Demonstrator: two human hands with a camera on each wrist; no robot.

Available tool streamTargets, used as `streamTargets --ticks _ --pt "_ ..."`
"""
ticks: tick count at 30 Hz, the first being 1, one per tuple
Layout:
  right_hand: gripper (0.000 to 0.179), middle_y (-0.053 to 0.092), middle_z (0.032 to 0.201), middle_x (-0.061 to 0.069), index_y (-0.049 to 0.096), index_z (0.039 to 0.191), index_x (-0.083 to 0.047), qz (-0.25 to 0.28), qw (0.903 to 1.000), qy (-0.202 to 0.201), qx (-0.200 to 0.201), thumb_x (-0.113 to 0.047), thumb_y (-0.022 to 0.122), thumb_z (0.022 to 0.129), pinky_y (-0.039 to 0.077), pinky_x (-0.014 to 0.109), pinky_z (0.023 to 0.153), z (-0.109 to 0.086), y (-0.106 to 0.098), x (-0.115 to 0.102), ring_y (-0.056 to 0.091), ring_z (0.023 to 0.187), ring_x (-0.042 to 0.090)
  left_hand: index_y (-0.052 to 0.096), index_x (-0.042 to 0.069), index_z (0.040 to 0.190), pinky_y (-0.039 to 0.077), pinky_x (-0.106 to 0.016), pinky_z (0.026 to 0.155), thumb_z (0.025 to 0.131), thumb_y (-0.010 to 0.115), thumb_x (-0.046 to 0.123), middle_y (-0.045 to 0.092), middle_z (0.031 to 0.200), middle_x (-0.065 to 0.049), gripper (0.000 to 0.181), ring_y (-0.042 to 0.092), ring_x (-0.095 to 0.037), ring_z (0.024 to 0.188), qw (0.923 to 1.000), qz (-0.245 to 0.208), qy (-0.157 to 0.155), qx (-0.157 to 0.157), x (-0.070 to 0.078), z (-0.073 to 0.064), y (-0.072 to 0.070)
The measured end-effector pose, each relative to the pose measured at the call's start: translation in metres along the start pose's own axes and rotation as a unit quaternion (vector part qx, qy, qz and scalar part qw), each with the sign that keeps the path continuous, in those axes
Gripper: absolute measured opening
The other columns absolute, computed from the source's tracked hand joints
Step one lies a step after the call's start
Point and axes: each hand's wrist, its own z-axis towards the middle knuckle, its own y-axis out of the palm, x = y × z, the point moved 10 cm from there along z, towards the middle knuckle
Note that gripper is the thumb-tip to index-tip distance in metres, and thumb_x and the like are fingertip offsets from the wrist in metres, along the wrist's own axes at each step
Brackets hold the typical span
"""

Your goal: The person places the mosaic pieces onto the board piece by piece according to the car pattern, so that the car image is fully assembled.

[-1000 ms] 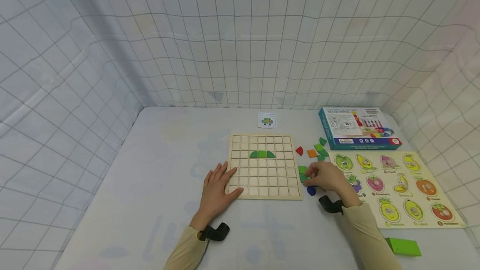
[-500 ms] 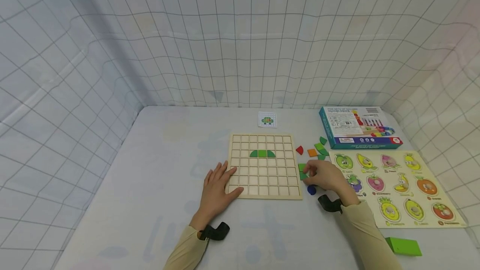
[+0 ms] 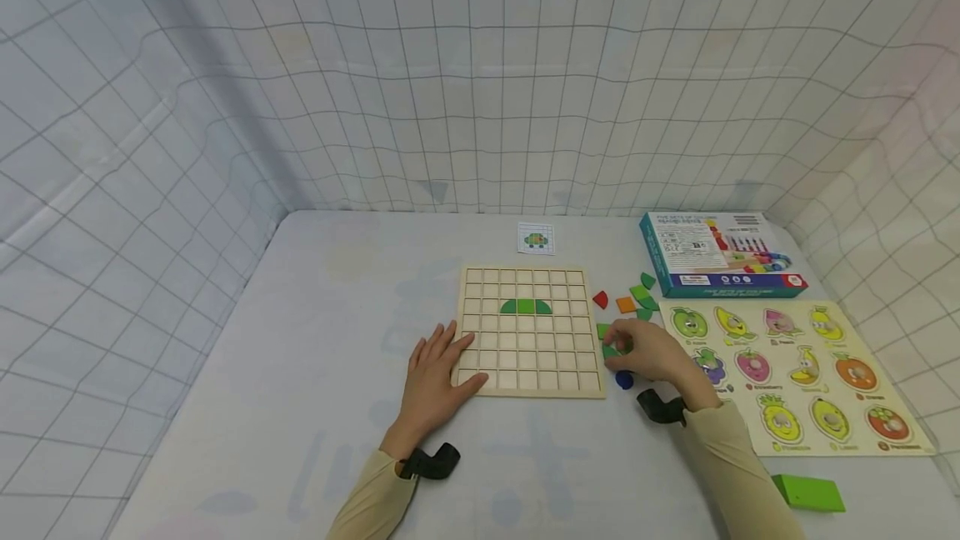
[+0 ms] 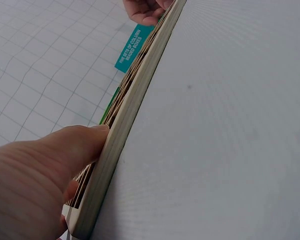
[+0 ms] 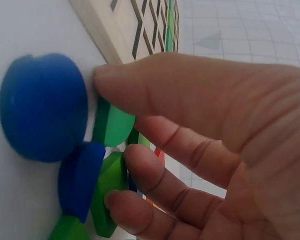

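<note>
A wooden grid board (image 3: 528, 363) lies flat, with a light green square tile (image 3: 527, 307) between two dark green quarter-circle tiles in one row. My left hand (image 3: 433, 382) rests on its left front corner, fingers spread and thumb along the front edge (image 4: 115, 145). At the board's right side my right hand (image 3: 651, 351) has thumb and index finger bent around a dark green quarter-circle tile (image 5: 115, 126). Its other fingers touch a lighter green tile (image 5: 109, 200). Blue round pieces (image 5: 42, 107) lie just in front of the thumb.
A picture card (image 3: 536, 239) lies behind the board. Red (image 3: 601, 300), orange (image 3: 626, 305) and several green tiles (image 3: 639, 292) lie to its right. Farther right are a boxed toy (image 3: 723, 257), a fruit puzzle board (image 3: 787, 390) and a green block (image 3: 810, 493).
My right hand's fingers have edged slightly toward the board, covering more of the light green tile beside it. The left hand stays in place on the board.
</note>
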Motion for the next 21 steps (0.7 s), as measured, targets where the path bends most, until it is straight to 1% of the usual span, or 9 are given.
streamTargets --ticks 6,11,14,18,21 --pt "0.021 0.052 0.078 0.004 0.061 0.088 -0.009 0.012 0.9997 -0.023 -0.001 -0.009 0.078 0.076 0.039 0.032 0.057 -0.0013 -0.0005 -0.004 0.047 0.068 0.018 0.051 0.012 0.139 0.009 -0.049 0.111 0.085 0.068 0.043 0.033 0.149 -0.015 0.064 0.022 -0.031 0.139 1.0 0.0 0.001 0.001 -0.0003 -0.0002 0.0006" --pt "0.02 0.056 0.081 0.002 0.06 0.088 -0.01 0.026 0.9994 -0.023 0.007 -0.007 0.077 0.077 0.042 0.032 0.061 -0.0041 -0.0018 -0.0041 0.049 0.072 0.02 0.05 0.013 0.139 0.008 -0.049 0.111 0.085 0.067 0.044 0.033 0.149 -0.014 0.064 0.021 -0.03 0.14 1.0 0.002 -0.001 -0.002 -0.0011 -0.0004 0.0014" --pt "0.02 0.058 0.081 0.0 0.062 0.089 -0.012 0.03 0.9989 -0.035 0.012 -0.007 0.077 0.078 0.043 0.032 0.061 -0.0053 -0.0015 -0.0034 0.049 0.072 0.019 0.051 0.013 0.139 0.009 -0.049 0.111 0.085 0.068 0.043 0.033 0.149 -0.014 0.064 0.021 -0.03 0.14 1.0 0.003 -0.002 -0.001 -0.0018 -0.0003 0.0014" --pt "0.018 0.058 0.078 -0.003 0.063 0.09 -0.014 0.029 0.998 -0.054 0.013 -0.007 0.076 0.079 0.042 0.029 0.058 -0.0051 0.0008 -0.0024 0.049 0.069 0.018 0.05 0.013 0.139 0.009 -0.049 0.111 0.085 0.068 0.044 0.033 0.15 -0.014 0.065 0.021 -0.029 0.14 1.0 0.006 -0.002 0.0 -0.0029 -0.0003 0.0013" --pt "0.016 0.058 0.076 -0.004 0.065 0.09 -0.014 0.027 0.9978 -0.059 0.014 -0.007 0.075 0.08 0.042 0.028 0.057 -0.0057 0.0013 -0.0017 0.049 0.067 0.017 0.05 0.014 0.14 0.009 -0.049 0.111 0.085 0.067 0.044 0.032 0.15 -0.013 0.065 0.021 -0.029 0.14 1.0 0.007 0.0 0.0 -0.0033 -0.0001 0.002"
